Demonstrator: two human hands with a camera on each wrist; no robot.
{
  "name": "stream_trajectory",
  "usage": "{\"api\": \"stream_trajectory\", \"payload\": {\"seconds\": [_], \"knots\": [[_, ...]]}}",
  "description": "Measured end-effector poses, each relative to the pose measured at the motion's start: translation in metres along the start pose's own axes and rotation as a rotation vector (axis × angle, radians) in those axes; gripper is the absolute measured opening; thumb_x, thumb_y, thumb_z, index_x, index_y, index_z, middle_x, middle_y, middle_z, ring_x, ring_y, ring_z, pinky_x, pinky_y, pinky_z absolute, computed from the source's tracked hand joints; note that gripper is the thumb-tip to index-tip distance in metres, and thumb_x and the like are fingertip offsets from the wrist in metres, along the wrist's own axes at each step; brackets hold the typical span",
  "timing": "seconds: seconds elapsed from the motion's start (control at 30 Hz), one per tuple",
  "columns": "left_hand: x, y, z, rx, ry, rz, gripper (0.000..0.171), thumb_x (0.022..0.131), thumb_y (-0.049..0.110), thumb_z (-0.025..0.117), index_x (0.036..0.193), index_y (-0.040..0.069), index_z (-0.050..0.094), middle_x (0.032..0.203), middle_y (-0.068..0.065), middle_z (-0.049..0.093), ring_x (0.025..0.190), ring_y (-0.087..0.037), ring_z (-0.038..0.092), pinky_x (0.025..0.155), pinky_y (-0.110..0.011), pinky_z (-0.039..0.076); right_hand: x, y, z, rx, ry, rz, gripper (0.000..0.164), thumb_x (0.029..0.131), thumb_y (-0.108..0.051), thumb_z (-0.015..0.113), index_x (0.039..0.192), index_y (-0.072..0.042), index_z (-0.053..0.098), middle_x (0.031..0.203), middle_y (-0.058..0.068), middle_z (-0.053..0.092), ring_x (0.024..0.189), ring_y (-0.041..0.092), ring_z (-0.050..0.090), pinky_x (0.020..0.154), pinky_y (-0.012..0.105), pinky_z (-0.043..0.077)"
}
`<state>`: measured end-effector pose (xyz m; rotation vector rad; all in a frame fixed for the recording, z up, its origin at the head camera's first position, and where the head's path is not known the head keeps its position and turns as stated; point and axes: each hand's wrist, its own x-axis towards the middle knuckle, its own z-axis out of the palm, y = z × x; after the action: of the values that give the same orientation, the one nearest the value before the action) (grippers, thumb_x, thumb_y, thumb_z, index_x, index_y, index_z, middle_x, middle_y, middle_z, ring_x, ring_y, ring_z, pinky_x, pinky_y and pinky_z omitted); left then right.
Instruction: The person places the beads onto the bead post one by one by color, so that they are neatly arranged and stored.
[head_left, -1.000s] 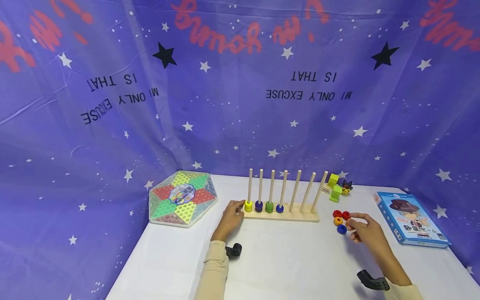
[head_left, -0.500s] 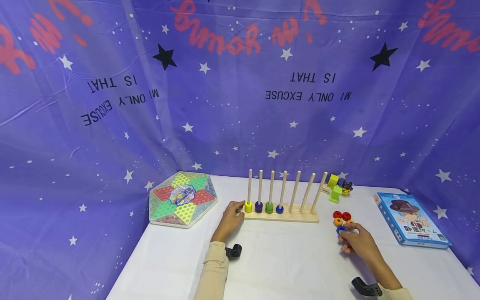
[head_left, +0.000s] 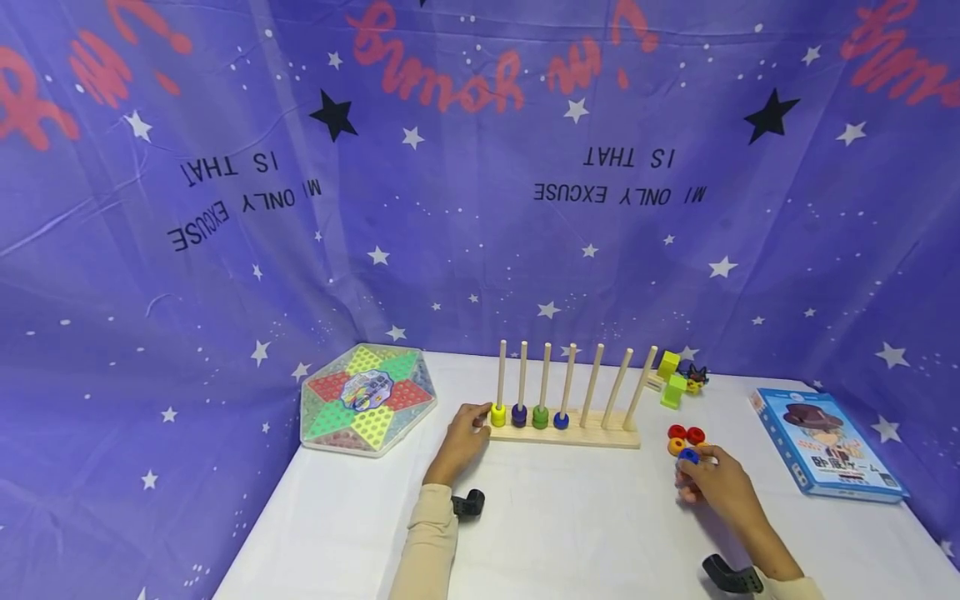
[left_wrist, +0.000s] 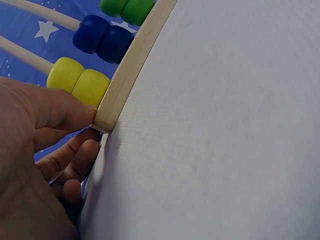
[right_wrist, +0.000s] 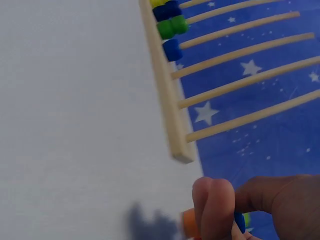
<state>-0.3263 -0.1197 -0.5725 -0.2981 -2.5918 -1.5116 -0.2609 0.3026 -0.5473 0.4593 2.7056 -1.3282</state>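
Blue bead (head_left: 688,455) pinched in R hand (head_left: 722,490); L hand (head_left: 460,437) grips rack (head_left: 577,436); backdrop (head_left: 480,217) reads "IS THAT".

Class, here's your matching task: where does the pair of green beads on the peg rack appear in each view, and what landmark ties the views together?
Head: green beads just right of centre, below mid-height, on the third peg from the left.
Left wrist: green beads at the top edge, left of centre, partly cut off.
Right wrist: green beads near the top, slightly right of centre.
Shared landmark: the wooden base.
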Motion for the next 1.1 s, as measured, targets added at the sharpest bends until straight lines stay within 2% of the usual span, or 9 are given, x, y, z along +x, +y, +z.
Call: {"api": "stream_trajectory", "payload": {"seconds": [0.1,0.17,0.27,0.4,0.53,0.67,0.83,1.1], "knots": [[0.0,0.0,0.0,-0.007,0.002,0.006,0.046,0.084,-0.005,0.06,0.129,0.001,0.057,0.112,-0.016,0.055,0.097,-0.027,0.053,0.084,-0.04,0.042,-0.006,-0.018,-0.007,0.068,0.011,-0.082,0.059,0.094,-0.031,0.057,0.134,0.007,0.035,0.088,0.015,0.068,0.062,0.02,0.066,0.059,0.031,0.054],[0.0,0.0,-0.001,-0.013,0.0,0.006,0.046,0.084,-0.005,0.06,0.13,0.0,0.057,0.113,-0.017,0.055,0.097,-0.027,0.053,0.085,-0.039,0.042,-0.01,-0.037,-0.013,0.076,0.025,-0.146,0.057,0.095,-0.029,0.056,0.134,0.007,0.037,0.089,0.017,0.069,0.061,0.02,0.066,0.057,0.03,0.054],[0.0,-0.002,-0.002,-0.003,0.003,0.018,0.045,0.084,-0.005,0.061,0.129,-0.001,0.057,0.112,-0.018,0.055,0.096,-0.027,0.054,0.084,-0.038,0.043,-0.015,-0.072,-0.022,0.034,0.064,-0.246,0.06,0.095,-0.035,0.056,0.135,0.006,0.039,0.085,0.015,0.068,0.06,0.02,0.066,0.055,0.03,0.054],[0.0,-0.003,-0.002,0.001,0.011,0.031,0.044,0.084,-0.006,0.061,0.128,-0.002,0.057,0.11,-0.017,0.055,0.094,-0.026,0.054,0.084,-0.039,0.044,-0.021,-0.118,-0.03,0.037,0.097,-0.384,0.063,0.094,-0.041,0.057,0.136,0.004,0.042,0.084,0.012,0.068,0.059,0.022,0.066,0.053,0.032,0.054],[0.001,-0.004,0.0,0.001,0.007,0.027,0.044,0.085,-0.003,0.06,0.128,0.0,0.058,0.109,-0.013,0.055,0.095,-0.023,0.054,0.085,-0.039,0.042,-0.026,-0.16,-0.03,0.097,0.059,-0.484,0.06,0.093,-0.038,0.059,0.136,0.001,0.043,0.087,0.015,0.067,0.06,0.022,0.067,0.054,0.033,0.054],[0.003,-0.005,0.001,0.009,0.001,0.014,0.045,0.085,-0.002,0.06,0.129,0.002,0.058,0.109,-0.012,0.055,0.095,-0.022,0.053,0.085,-0.039,0.041,-0.028,-0.197,-0.02,0.126,-0.021,-0.557,0.053,0.093,-0.032,0.061,0.134,-0.002,0.046,0.085,0.017,0.066,0.06,0.025,0.066,0.054,0.035,0.055],[0.003,-0.006,0.002,0.025,0.009,0.005,0.045,0.084,0.0,0.06,0.129,0.004,0.059,0.109,-0.01,0.056,0.094,-0.021,0.053,0.085,-0.04,0.037,-0.021,-0.226,0.0,0.11,-0.108,-0.6,0.047,0.093,-0.03,0.062,0.132,-0.007,0.05,0.083,0.013,0.066,0.058,0.027,0.065,0.054,0.039,0.054],[0.003,-0.007,0.002,0.032,-0.003,0.018,0.044,0.084,-0.002,0.062,0.128,0.0,0.058,0.111,-0.013,0.056,0.092,-0.02,0.053,0.083,-0.037,0.04,-0.012,-0.238,0.021,0.099,-0.176,-0.556,0.042,0.094,-0.019,0.059,0.133,-0.008,0.049,0.085,0.012,0.066,0.061,0.031,0.066,0.056,0.041,0.055]]}}
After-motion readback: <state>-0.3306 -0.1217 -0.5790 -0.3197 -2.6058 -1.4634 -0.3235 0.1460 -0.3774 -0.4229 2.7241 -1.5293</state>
